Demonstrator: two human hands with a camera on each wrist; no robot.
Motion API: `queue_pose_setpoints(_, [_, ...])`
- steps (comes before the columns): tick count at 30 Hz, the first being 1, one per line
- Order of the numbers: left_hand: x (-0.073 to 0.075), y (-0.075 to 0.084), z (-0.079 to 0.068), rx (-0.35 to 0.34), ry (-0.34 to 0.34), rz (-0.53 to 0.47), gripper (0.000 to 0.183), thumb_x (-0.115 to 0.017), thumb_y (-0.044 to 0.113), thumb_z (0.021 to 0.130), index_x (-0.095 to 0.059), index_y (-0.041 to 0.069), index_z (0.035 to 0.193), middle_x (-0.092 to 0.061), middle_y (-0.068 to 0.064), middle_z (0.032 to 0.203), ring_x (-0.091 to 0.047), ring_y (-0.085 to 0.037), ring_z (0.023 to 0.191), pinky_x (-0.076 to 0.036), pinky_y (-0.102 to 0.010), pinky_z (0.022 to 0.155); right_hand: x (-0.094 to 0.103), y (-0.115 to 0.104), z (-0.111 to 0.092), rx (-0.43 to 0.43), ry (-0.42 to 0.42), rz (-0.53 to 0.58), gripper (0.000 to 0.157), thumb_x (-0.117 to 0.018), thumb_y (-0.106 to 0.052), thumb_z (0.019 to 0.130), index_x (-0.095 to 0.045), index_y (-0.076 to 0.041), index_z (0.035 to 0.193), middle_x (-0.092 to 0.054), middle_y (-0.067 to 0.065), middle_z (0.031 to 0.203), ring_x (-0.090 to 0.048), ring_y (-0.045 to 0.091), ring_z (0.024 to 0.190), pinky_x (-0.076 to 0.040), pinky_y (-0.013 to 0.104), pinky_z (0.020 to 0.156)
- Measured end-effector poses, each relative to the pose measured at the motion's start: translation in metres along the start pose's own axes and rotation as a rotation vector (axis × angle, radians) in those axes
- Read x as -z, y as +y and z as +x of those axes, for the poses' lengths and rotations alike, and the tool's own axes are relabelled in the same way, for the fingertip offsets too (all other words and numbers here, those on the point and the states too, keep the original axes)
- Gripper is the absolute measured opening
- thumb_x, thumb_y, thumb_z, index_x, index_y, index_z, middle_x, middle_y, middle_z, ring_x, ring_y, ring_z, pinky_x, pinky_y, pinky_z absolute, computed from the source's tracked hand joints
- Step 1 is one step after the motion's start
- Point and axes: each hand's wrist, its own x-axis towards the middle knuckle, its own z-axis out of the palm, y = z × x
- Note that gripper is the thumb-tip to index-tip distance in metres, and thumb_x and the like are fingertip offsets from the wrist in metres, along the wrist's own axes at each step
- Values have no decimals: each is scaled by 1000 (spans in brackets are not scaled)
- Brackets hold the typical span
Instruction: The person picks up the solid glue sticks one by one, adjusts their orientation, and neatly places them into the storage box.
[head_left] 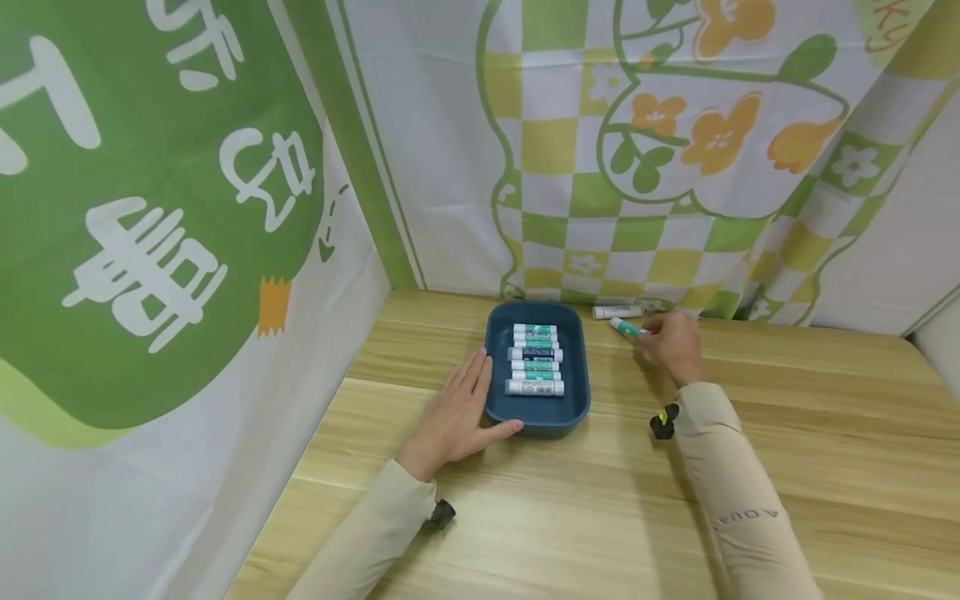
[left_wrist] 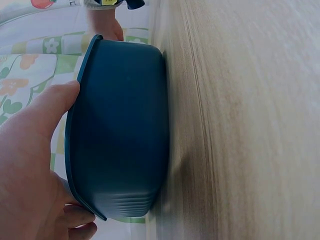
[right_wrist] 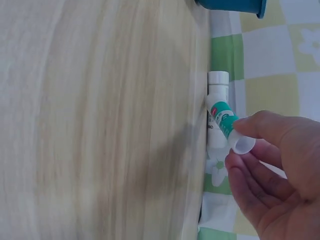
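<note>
A dark blue tray [head_left: 576, 367] on the wooden table holds several glue sticks [head_left: 536, 366], laid side by side in a column. Most have green and white labels; one is dark blue. My left hand [head_left: 453, 417] rests against the tray's left side, fingers extended, with the thumb at its near rim; the left wrist view shows the tray's wall [left_wrist: 120, 120] beside it. To the right of the tray, my right hand [head_left: 675, 346] pinches a green and white glue stick [right_wrist: 223, 117] between thumb and fingers, held at a slant. Just behind it lies a white glue stick [head_left: 617, 312].
The wooden table [head_left: 570, 517] ends at the back against a hanging cloth [head_left: 637, 167] with checks and orange flowers. On the left stands a green and white cloth [head_left: 187, 250]. The white glue stick lies right by the back cloth.
</note>
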Motion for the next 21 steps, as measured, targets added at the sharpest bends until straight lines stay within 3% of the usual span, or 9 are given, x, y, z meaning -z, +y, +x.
queue_pose_setpoints(10, [0,0,0,-9,13,18,114,-47,79,97,-10,-2,168,-7,-18,178,-10,-31,167,-18,-48,136,13,2,-2,140,29,10,20,-75,-12,97,-81,4,107,-80,25,100,-75,40,90,-60,54,80])
queue_pose_setpoints(21, [-1,0,1,-9,17,10,114,-47,79,97,-11,-2,168,-7,-19,178,-11,-32,167,-18,-48,136,26,-3,-3,279,88,10,23,-78,-12,95,-80,3,112,-79,25,98,-77,42,90,-61,59,80])
